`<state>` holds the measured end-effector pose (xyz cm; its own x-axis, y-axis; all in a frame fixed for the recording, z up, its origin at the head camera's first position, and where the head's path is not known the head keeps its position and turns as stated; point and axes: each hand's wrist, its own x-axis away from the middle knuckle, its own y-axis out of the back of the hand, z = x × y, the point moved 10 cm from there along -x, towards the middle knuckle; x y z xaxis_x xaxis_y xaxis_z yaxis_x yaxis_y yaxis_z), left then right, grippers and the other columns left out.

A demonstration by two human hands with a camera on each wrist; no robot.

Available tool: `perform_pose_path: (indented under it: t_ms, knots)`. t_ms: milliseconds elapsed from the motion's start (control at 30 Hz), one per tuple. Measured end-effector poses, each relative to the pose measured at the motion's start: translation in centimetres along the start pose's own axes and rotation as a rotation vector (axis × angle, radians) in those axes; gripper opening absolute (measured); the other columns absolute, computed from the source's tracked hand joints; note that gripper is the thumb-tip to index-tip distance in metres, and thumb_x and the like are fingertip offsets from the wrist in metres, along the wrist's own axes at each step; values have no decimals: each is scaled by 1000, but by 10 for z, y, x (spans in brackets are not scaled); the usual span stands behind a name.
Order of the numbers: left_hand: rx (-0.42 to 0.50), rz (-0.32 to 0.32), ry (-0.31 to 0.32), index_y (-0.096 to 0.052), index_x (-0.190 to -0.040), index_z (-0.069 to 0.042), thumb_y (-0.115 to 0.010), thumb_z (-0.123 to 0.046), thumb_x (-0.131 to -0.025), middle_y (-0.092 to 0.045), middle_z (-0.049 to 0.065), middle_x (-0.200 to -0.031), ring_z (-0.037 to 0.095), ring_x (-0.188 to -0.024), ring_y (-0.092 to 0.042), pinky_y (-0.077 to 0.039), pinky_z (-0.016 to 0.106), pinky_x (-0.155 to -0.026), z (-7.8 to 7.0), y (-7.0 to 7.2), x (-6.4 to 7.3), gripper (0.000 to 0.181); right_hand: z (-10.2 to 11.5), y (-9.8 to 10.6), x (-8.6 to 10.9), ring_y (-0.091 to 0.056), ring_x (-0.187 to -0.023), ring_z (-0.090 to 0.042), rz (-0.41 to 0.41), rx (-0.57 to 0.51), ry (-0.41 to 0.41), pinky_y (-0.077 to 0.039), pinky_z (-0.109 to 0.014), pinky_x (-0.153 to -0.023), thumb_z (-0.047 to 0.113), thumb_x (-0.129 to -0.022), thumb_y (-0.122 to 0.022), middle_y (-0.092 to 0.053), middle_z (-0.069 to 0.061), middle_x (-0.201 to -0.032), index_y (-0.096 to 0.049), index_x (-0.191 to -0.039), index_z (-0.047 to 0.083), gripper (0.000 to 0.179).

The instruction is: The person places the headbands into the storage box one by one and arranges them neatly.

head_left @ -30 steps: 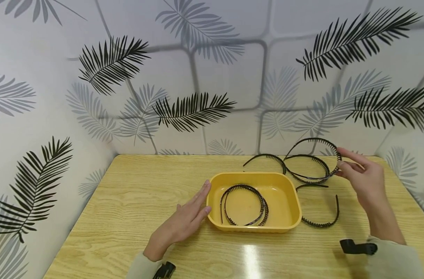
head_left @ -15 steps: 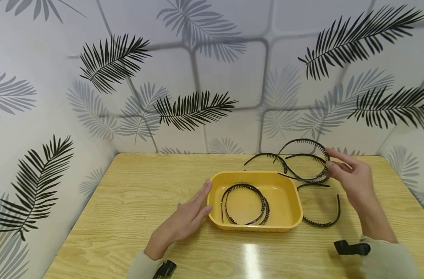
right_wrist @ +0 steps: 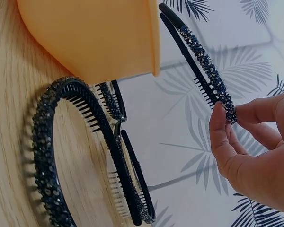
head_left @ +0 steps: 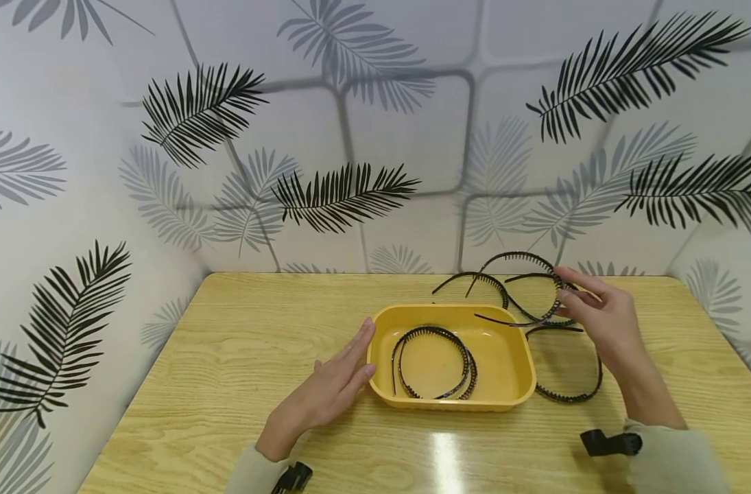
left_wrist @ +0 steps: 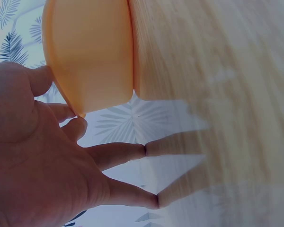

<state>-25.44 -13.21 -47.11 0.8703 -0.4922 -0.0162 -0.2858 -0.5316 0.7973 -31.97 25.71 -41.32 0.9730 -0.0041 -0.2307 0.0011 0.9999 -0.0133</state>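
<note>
On the pale wooden counter, near the front, a yellow tub with round corners, sitting flat. Inside it, toward the left side, black hair bands in a loose ring, one lying over another.

At the left end of the tub, the left hand, with fingers long and spread, touching the side and the rim. Holding nothing, just resting there. In the left wrist view, two of the fingers stretched down to the counter top.

Past the tub on the right, the right hand, pinching a black band between thumb and fingers. Up off the counter, with both ends pointing left and one end over the back right part of the tub. Shiny little beads on the outside, tiny teeth on the inside. Cannot tell if touching the rim.

Under and behind the held one, more black bands on the counter. Just beside the tub's right side, a beaded band in a wide curve.

Around both wrists, light sleeves and black clips. At the back, a pale wall with dark and gray leaves.
</note>
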Motion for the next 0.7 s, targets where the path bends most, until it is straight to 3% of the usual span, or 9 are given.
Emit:
perform_pose_path:
  t_ms: [233,467,700]
  knots:
    - [-1,-3,-2,-2,-167,-25,-36,-39,-113,1,-9,-172,23,-154,-16,-14,90,-97,-1,0,-1,66,0,-11,0,-69,-101,-2,38,-59,14,-59,-23,-78,-2,-99,-65,-58,7,-137,-57,-142,-7,44]
    - [5,4,2,-2,-167,-26,-37,-38,-113,2,-11,-171,23,-155,-15,-14,90,-97,-1,-1,-1,65,-2,-24,2,-70,-95,-3,65,-7,11,-59,-23,-77,0,-99,-66,-56,6,-138,-57,-142,-6,44]
    - [3,7,9,-2,-167,-27,-36,-39,-113,2,-11,-171,24,-155,-16,-14,89,-98,1,-1,-1,65,-4,-39,3,-69,-97,-4,99,29,1,-59,-25,-76,2,-100,-66,-65,8,-130,-62,-140,-2,40]
